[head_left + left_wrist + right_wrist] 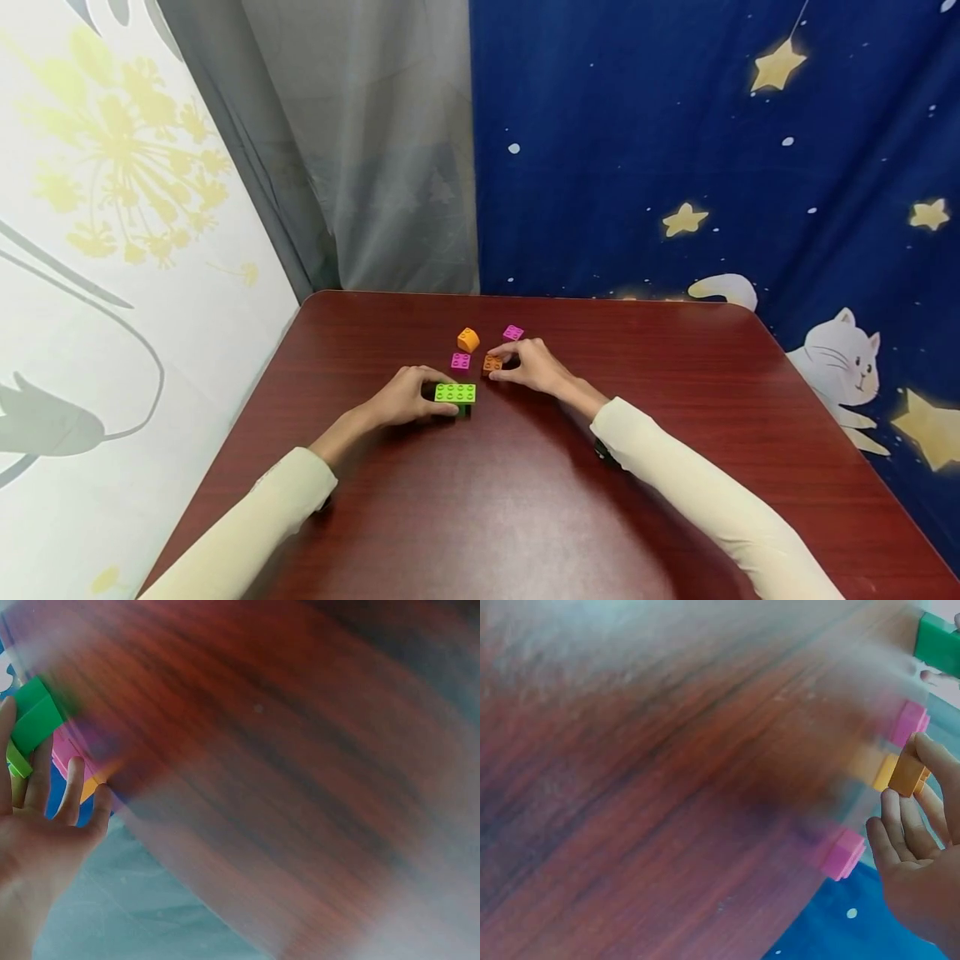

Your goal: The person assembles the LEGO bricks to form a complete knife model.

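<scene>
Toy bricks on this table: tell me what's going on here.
A person is handling bricks with both hands. The left hand grips a green stack, light on top and darker underneath. The right hand pinches a dark orange brick, apart from the stack. Nearby, unheld, are a yellow-orange brick, a nearer pink brick and a farther pink brick.

"Can you read any lettering on the bright green brick (455,393)?"

"None; any marking there is too small to tell."

"What about the orange brick (492,365), or the nearer magenta brick (461,361)?"

"No word or number is legible on either."

"And the dark blue curtain (600,183)?"

"Printed pictures only; no letters or figures that I can read."

"The table (270,765), in the wrist views?"

"Blurred, with nothing readable."
</scene>
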`<control>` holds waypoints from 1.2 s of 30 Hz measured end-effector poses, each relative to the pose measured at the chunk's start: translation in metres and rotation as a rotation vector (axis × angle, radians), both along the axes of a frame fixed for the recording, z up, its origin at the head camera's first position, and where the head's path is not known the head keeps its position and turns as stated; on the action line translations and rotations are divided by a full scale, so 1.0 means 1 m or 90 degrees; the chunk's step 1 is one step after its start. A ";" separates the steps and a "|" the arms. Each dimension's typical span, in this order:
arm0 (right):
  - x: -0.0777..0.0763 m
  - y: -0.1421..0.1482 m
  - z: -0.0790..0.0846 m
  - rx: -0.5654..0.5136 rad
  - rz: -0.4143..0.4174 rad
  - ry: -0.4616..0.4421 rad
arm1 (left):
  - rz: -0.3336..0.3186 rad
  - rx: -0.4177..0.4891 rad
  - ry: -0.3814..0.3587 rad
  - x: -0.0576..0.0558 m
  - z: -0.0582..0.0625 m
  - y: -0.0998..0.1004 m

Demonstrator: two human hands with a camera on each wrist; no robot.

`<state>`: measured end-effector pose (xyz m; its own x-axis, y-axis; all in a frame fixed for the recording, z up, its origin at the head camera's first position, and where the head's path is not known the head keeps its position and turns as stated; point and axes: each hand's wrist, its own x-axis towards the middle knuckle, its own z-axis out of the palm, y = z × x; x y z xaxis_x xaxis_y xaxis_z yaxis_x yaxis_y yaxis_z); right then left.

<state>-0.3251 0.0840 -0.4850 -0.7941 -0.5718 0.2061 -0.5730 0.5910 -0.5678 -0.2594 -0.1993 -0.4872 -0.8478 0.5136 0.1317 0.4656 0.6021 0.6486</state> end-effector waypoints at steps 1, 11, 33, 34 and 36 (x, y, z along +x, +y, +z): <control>0.002 -0.001 0.002 0.001 0.004 0.003 | 0.000 0.000 -0.001 0.000 0.000 0.000; 0.020 -0.009 0.019 -0.023 0.040 0.016 | -0.007 -0.011 0.000 -0.003 -0.001 0.000; 0.042 -0.039 0.028 -0.015 0.116 0.043 | -0.011 -0.043 0.020 -0.003 0.002 -0.001; 0.043 -0.040 0.028 -0.019 0.119 0.039 | -0.013 -0.043 0.020 -0.003 0.002 -0.001; 0.044 -0.042 0.027 -0.025 0.125 0.033 | -0.015 -0.043 0.021 -0.003 0.002 -0.001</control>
<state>-0.2816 0.0420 -0.4577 -0.6560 -0.7051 0.2691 -0.7038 0.4428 -0.5556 -0.2628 -0.2003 -0.4851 -0.8314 0.5419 0.1229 0.4999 0.6330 0.5911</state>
